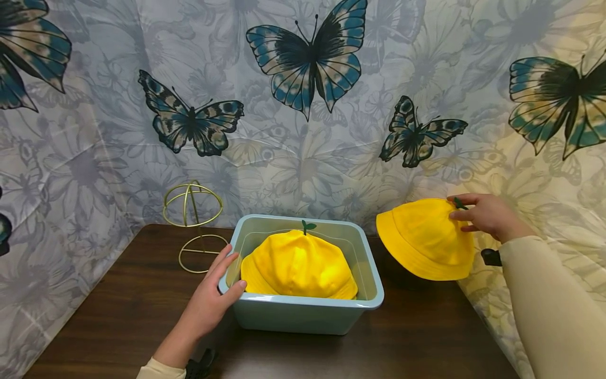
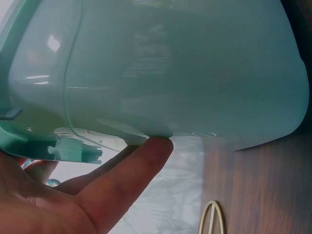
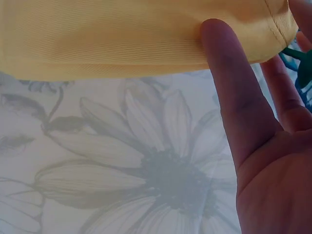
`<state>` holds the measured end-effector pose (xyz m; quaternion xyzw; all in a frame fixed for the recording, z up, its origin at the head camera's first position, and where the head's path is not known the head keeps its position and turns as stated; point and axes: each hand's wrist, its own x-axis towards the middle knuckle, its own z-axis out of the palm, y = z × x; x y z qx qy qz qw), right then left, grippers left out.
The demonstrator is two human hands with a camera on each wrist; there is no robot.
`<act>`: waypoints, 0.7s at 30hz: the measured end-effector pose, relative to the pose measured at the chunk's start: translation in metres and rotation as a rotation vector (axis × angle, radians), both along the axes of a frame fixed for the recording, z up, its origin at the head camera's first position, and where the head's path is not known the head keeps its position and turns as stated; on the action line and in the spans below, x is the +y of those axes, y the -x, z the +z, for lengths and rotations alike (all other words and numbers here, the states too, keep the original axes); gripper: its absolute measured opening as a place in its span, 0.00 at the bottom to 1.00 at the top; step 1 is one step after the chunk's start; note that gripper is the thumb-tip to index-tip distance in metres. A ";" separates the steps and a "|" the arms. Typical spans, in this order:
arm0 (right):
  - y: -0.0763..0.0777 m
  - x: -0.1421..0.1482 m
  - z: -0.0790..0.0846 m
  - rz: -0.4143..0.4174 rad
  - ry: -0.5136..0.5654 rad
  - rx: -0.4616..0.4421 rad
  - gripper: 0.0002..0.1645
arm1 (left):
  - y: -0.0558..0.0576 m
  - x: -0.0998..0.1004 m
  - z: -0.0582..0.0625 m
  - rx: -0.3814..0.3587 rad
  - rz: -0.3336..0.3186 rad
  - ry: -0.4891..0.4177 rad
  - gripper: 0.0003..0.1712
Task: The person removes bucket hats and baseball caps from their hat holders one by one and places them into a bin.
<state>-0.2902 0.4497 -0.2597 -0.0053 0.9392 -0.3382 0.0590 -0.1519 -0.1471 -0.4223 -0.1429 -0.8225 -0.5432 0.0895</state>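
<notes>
A yellow bucket hat (image 1: 298, 266) with a green sprout on top sits inside a pale blue-green plastic bin (image 1: 303, 318). At the bin's left front corner, my left hand (image 1: 210, 295) grips the rim, its thumb over the edge. In the left wrist view, fingers (image 2: 141, 168) lie against the bin's outer wall (image 2: 195, 73). To the right, my right hand (image 1: 490, 215) holds a second yellow bucket hat (image 1: 421, 239) by its crown near the sprout. That hat tilts, brim toward the lower left. What lies under it is hidden. One finger (image 3: 234, 87) presses the hat's fabric (image 3: 122, 39).
A gold wire stand (image 1: 194, 226) with a rounded cage top stands on the dark wooden table (image 1: 118, 305), left of the bin. Behind the table hangs a butterfly-printed cloth (image 1: 303, 158). The table's right edge runs below the second hat.
</notes>
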 end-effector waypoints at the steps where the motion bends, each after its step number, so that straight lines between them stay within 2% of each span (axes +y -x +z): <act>1: 0.000 0.000 0.000 0.004 -0.014 -0.001 0.45 | 0.000 0.000 0.000 0.001 0.000 -0.001 0.36; 21: 0.000 -0.006 -0.006 -0.040 -0.050 0.079 0.30 | 0.001 0.000 0.000 -0.005 0.003 -0.001 0.36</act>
